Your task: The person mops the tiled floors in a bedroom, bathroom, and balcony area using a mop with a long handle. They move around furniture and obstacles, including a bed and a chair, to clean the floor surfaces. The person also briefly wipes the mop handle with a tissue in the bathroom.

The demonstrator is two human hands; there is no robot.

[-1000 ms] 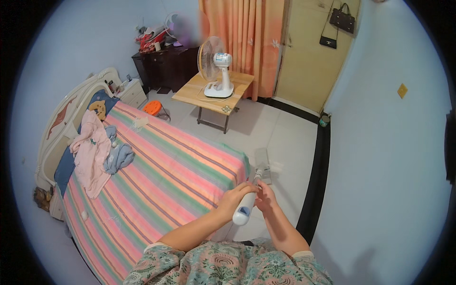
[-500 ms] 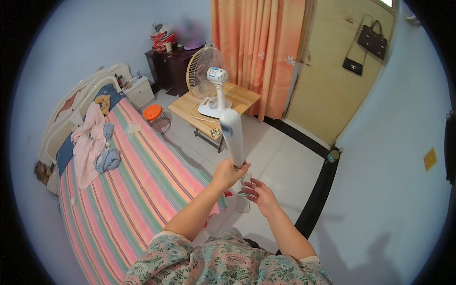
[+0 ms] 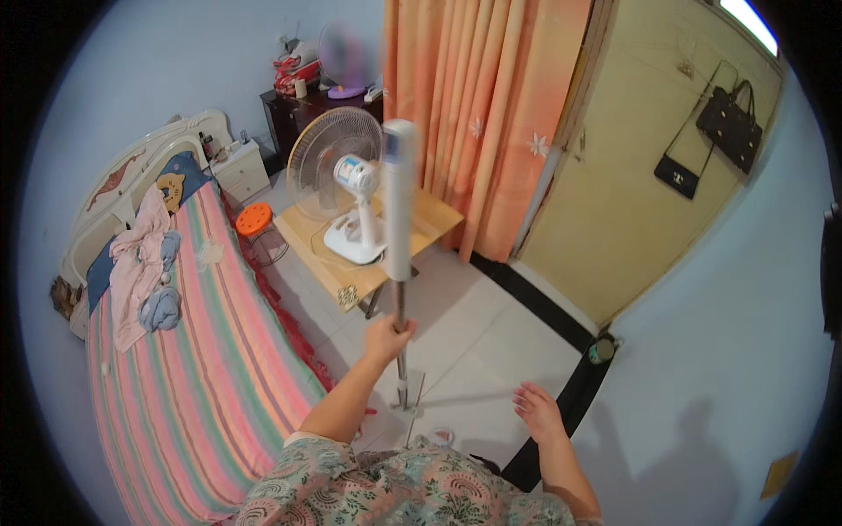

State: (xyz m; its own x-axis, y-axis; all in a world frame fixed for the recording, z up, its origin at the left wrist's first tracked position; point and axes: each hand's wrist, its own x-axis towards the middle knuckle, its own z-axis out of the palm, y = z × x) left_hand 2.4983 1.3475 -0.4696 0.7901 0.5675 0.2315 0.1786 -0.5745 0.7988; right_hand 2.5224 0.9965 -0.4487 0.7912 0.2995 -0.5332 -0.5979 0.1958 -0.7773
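My left hand point(image 3: 386, 340) is closed around the metal pole of a flat mop point(image 3: 399, 219), below its thick white upper grip. The mop stands almost upright, and its thin flat head shows faintly on the tiles near my feet. My right hand point(image 3: 537, 410) hangs off to the right, apart from the mop, with its fingers spread and nothing in them. Behind the white grip, a white electric fan point(image 3: 355, 215) stands on a small wooden folding table point(image 3: 430, 215).
On the left is a bed point(image 3: 202, 351) with a striped cover and rumpled clothes. An orange-topped stool point(image 3: 254, 219) stands between bed and table. Orange curtains point(image 3: 482, 114) hang beside a yellowish door point(image 3: 640, 202) with black bags. A green tin point(image 3: 602, 351) sits by the right wall.
My left hand has shifted left and now grips the mop's metal pole, with the white grip higher above it. My right hand has moved away rightward from the mop. The view has turned slightly.
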